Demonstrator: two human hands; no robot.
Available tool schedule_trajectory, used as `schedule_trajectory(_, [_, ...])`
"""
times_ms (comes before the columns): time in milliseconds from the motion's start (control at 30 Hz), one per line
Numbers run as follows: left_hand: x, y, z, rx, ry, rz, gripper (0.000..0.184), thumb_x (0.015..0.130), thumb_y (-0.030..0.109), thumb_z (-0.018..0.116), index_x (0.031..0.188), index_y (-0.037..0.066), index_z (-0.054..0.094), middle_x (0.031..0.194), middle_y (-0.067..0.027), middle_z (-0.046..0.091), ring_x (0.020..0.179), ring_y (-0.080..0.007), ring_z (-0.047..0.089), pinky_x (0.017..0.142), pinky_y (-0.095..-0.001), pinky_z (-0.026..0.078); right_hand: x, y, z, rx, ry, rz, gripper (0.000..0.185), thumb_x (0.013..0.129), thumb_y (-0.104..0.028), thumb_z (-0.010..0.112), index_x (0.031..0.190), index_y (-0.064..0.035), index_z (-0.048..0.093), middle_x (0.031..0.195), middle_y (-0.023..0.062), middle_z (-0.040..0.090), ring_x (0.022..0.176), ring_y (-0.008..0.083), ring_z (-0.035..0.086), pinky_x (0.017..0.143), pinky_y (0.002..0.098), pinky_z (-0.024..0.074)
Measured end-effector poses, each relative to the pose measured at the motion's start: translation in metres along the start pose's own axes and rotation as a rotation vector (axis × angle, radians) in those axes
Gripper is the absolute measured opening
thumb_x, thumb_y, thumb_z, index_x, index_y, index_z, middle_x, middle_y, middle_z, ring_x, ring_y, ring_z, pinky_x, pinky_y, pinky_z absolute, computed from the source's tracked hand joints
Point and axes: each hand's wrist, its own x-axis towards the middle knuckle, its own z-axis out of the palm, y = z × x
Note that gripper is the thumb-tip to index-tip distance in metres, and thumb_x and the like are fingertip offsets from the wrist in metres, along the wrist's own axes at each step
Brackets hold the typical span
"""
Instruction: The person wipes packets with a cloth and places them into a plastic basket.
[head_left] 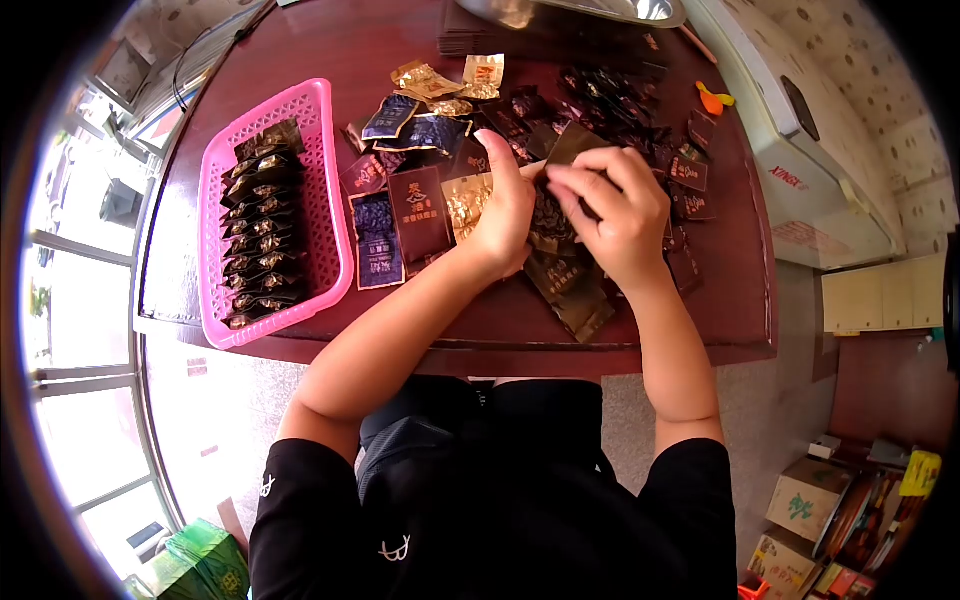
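Observation:
Over the middle of the table, my left hand (507, 210) has its thumb raised, and its other fingers are mostly hidden behind the palm. Just right of it, my right hand (618, 205) pinches the edge of a dark packet (573, 143). Gold packets (466, 203) lie beside my left hand, with a dark red packet (419, 210) and a blue packet (377, 240) further left. Below the hands lies a brownish packet (568, 292). A pink basket (338, 215) at the left holds a row of dark packets (264, 230).
Many dark packets (610, 100) are heaped behind the hands. A metal tray (640, 10) sits at the far edge. An orange and yellow object (712, 101) lies at the right. A white appliance (800, 170) stands beside the table (400, 335).

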Motion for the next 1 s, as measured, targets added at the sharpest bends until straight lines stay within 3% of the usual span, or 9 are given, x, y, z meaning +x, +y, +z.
schedule_trajectory(167, [-0.003,0.003,0.005,-0.098,-0.011,-0.114,0.121,0.070,0.094,0.001,0.130,0.003,0.054,0.109,-0.0079,0.064,0.097,-0.0178,0.060,0.076,-0.0369,0.054,-0.002,0.016,-0.006,-0.152,0.171,0.199,0.013,0.075,-0.006,0.076,0.086,-0.0094,0.071,0.082,0.0022,0.061,0.071,0.0207,0.059,0.060,0.0323,0.0487])
schedule_trajectory(267, [-0.003,0.004,0.004,-0.154,-0.039,-0.086,0.119,0.072,0.092,0.000,0.131,0.003,0.053,0.111,-0.0092,0.064,0.099,-0.0182,0.060,0.082,-0.0334,0.052,0.001,0.011,-0.013,-0.083,0.198,0.087,0.015,0.073,-0.006,0.077,0.086,-0.0099,0.071,0.081,0.0023,0.061,0.071,0.0204,0.059,0.060,0.0326,0.0488])
schedule_trajectory(333, [0.003,-0.007,-0.001,0.026,0.022,-0.014,0.114,0.079,0.085,-0.004,0.130,0.001,0.054,0.109,-0.0092,0.064,0.097,-0.0165,0.058,0.091,-0.0279,0.047,0.003,-0.002,-0.008,0.034,0.097,-0.053,0.021,0.067,-0.005,0.078,0.085,-0.0120,0.071,0.082,0.0006,0.060,0.070,0.0199,0.058,0.059,0.0321,0.0487])
schedule_trajectory(433, [0.002,-0.020,-0.013,0.427,0.039,0.049,0.102,0.091,0.070,-0.008,0.128,0.001,0.056,0.114,-0.0091,0.063,0.104,-0.0149,0.056,0.094,-0.0253,0.040,-0.002,-0.004,0.003,-0.055,0.041,0.007,0.020,0.068,-0.006,0.077,0.085,-0.0123,0.070,0.084,-0.0001,0.059,0.071,0.0196,0.058,0.059,0.0318,0.0488])
schedule_trajectory(533, [0.001,-0.015,0.000,0.258,-0.040,0.194,0.106,0.087,0.077,-0.005,0.127,0.002,0.057,0.111,-0.0070,0.064,0.095,-0.0143,0.059,0.087,-0.0249,0.045,-0.002,0.010,-0.003,-0.195,0.112,0.195,0.015,0.074,-0.007,0.076,0.086,-0.0109,0.071,0.083,0.0007,0.060,0.071,0.0201,0.059,0.059,0.0323,0.0490])
schedule_trajectory(600, [-0.006,-0.006,0.006,-0.020,-0.050,0.005,0.109,0.082,0.084,0.001,0.128,0.002,0.057,0.114,-0.0082,0.064,0.096,-0.0151,0.061,0.080,-0.0278,0.052,-0.003,0.022,-0.008,-0.144,0.197,0.244,0.011,0.076,-0.007,0.075,0.086,-0.0087,0.070,0.081,0.0026,0.061,0.070,0.0210,0.060,0.059,0.0321,0.0491])
schedule_trajectory(667, [-0.001,-0.005,0.003,-0.058,-0.028,0.005,0.115,0.075,0.091,0.008,0.127,0.000,0.055,0.110,-0.0098,0.065,0.096,-0.0202,0.064,0.086,-0.0360,0.054,-0.002,0.024,-0.012,-0.071,0.241,0.177,0.013,0.075,-0.006,0.076,0.086,-0.0095,0.070,0.081,0.0026,0.061,0.069,0.0207,0.060,0.059,0.0321,0.0489])
schedule_trajectory(800, [0.002,-0.007,-0.003,-0.073,0.093,0.112,0.109,0.080,0.087,0.008,0.119,0.000,0.059,0.111,-0.0099,0.065,0.099,-0.0189,0.062,0.090,-0.0320,0.050,0.001,-0.007,-0.005,0.119,-0.088,-0.096,0.020,0.065,-0.006,0.078,0.081,-0.0118,0.068,0.080,-0.0010,0.058,0.068,0.0184,0.057,0.056,0.0313,0.0487])
schedule_trajectory(1000, [0.004,-0.006,-0.006,-0.059,-0.011,0.174,0.110,0.081,0.086,0.007,0.121,-0.003,0.058,0.110,-0.0110,0.065,0.102,-0.0195,0.061,0.093,-0.0332,0.049,0.003,-0.001,-0.016,0.174,-0.173,0.032,0.019,0.061,0.001,0.075,0.075,-0.0078,0.067,0.076,0.0018,0.059,0.067,0.0186,0.058,0.057,0.0309,0.0481])
